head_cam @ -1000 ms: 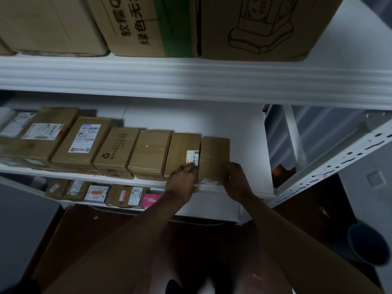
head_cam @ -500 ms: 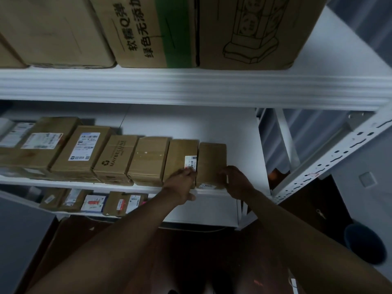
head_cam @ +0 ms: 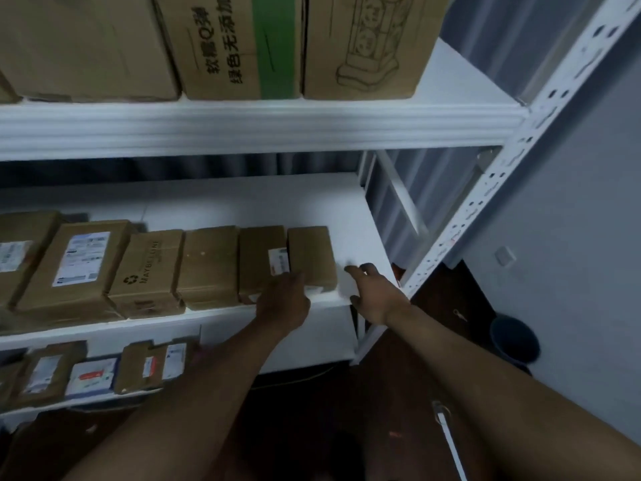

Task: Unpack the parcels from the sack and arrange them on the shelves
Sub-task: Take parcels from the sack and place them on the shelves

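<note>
On the middle shelf [head_cam: 350, 216], a row of brown cardboard parcels sits side by side along the front edge, each lying flat with its long axis running front to back. Last in the row is a plain narrow box [head_cam: 311, 255], pressed against its neighbour, the box with a small white label [head_cam: 262, 262].

The left hand [head_cam: 284, 300] rests at the front of these two, fingers loosely curled against the cardboard where they meet; it does not appear to grip anything. The right hand [head_cam: 373, 296] hovers just beside the last box on the bare shelf, fingers spread open and empty — clear of the box's right side.

The sack is not in view. Any further parcel would likely go into the open white stretch to the right of the row, so the right hand is the nearer one for that slot, and the parcel should lie front to back like the others.

Boxes are matte, square-edged corrugated card with some tape seams; the shelf is smooth white board on perforated metal uprights [head_cam: 520, 147]. Larger cartons [head_cam: 222, 43] fill the shelf above — smaller labelled packets [head_cam: 92, 376] the one below.
</note>
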